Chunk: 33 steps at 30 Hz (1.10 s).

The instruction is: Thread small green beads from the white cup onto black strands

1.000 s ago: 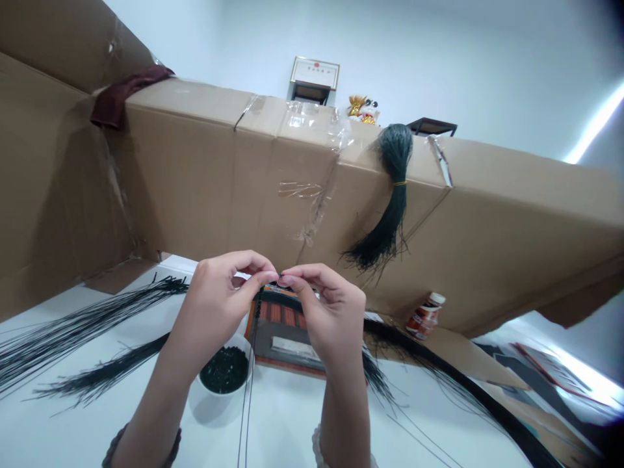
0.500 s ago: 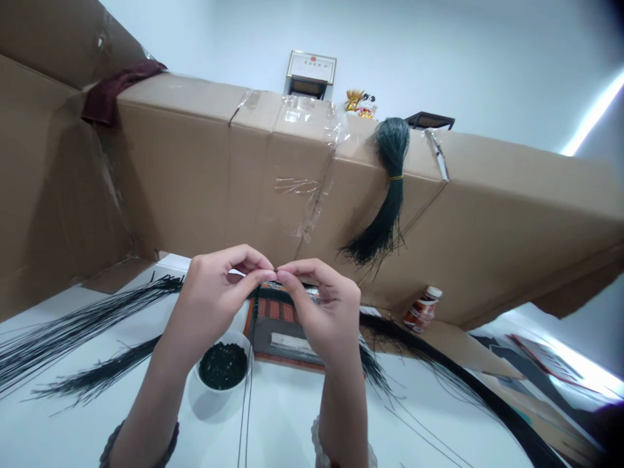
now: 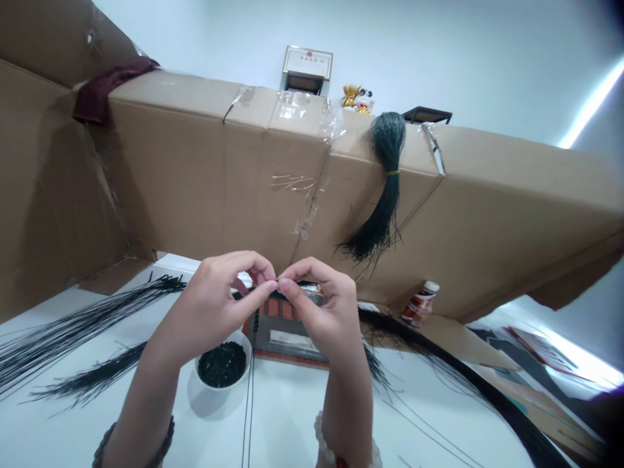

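My left hand (image 3: 221, 296) and my right hand (image 3: 324, 302) meet fingertip to fingertip in the middle of the view, above the table. Each is closed in a pinch of thumb and forefinger; what sits between the tips is too small to name. Just below them hang thin dark cords (image 3: 250, 390), with a thicker knotted or beaded stretch near the top, running down toward me. A white bowl (image 3: 247, 370) of small dark green pieces (image 3: 221, 364) stands under my left forearm. Behind my hands lies a reddish-brown tray (image 3: 266, 354) holding a pale bar (image 3: 295, 340).
Bundles of dark cords lie at left (image 3: 97, 318) and lower left (image 3: 92, 377). A thick black bundle (image 3: 468, 374) crosses the right side. A red-labelled bottle (image 3: 420, 305) stands by the cardboard wall (image 3: 195, 182), over which a tied green cord bundle (image 3: 389, 188) hangs.
My fingertips have shifted slightly downward, still pinched together. My left hand has turned a little, its thumb now straighter. The whole view has moved slightly; the things on the table stay put.
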Tool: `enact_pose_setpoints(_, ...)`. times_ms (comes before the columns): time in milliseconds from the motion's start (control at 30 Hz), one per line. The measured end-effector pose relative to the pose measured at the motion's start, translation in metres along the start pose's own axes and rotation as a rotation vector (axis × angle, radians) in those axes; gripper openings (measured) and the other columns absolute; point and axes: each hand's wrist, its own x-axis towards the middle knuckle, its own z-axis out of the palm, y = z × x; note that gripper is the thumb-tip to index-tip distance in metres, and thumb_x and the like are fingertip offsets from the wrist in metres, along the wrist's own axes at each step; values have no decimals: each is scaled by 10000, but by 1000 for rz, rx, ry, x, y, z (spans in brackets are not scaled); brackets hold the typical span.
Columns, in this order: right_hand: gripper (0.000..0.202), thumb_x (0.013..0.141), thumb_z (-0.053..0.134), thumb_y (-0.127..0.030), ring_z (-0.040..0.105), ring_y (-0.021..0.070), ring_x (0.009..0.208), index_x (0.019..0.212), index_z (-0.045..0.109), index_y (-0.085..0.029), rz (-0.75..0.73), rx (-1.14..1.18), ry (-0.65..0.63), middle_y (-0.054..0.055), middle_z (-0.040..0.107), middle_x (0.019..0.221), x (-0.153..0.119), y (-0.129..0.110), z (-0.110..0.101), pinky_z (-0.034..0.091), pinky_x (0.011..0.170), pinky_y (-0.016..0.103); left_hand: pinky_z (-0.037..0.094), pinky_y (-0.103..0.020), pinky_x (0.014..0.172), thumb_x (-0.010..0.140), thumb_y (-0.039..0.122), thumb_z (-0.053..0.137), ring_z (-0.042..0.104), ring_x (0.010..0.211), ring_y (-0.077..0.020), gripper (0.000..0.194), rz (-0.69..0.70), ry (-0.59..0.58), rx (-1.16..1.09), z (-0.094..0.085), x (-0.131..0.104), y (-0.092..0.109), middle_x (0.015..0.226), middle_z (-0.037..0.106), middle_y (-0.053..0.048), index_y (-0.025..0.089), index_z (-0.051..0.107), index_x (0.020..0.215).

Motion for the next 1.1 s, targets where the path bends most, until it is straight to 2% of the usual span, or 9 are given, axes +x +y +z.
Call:
enact_pose_setpoints(233,120,812,665,-178,572,135,629,696,652,-202,55,141,-84,-19,653,657,3,6,1,461,641,284,499,-194,668,896,277,620,601,760,-112,117,-90,-90,-98,-3,2,-3,811,669,26,207,660,811)
enact_pose_setpoints(467,145,853,576,-135,570,139,671,729,584,-211,-2,15,15,-24,620,693,1,-1,5,437,674,292,427,-181,589,863,183,575,543,716,-100,81,-129,-100,-130,2,4,-4,779,594,31,190,589,783)
enact_pose_setpoints(600,149,869,554,-133,579,150,699,745,569,-213,-28,-24,18,-20,625,718,0,-1,8,435,716,315,431,-188,594,869,200,571,557,737,-108,105,-143,-126,-176,1,5,-6,781,586,30,193,556,766)
enact_pose_setpoints(767,137,868,561,-129,591,156,713,756,572,-207,-59,-43,37,-15,640,730,-1,-2,9,440,727,323,493,-199,716,899,303,626,611,837,-123,100,-103,-35,-205,1,7,-11,880,660,12,212,656,872)
enact_pose_setpoints(900,146,870,604,-132,620,156,721,745,617,-207,-45,-16,67,-11,678,730,0,-1,10,468,744,320,487,-183,667,889,317,655,614,774,-116,147,-102,2,-234,2,8,-11,816,676,9,210,679,791)
enact_pose_setpoints(1100,70,832,742,-233,671,152,746,784,697,-210,101,361,128,3,730,765,4,5,20,526,748,295,477,-153,610,843,306,720,604,694,-96,142,-109,148,-339,3,8,-9,731,669,11,203,704,747)
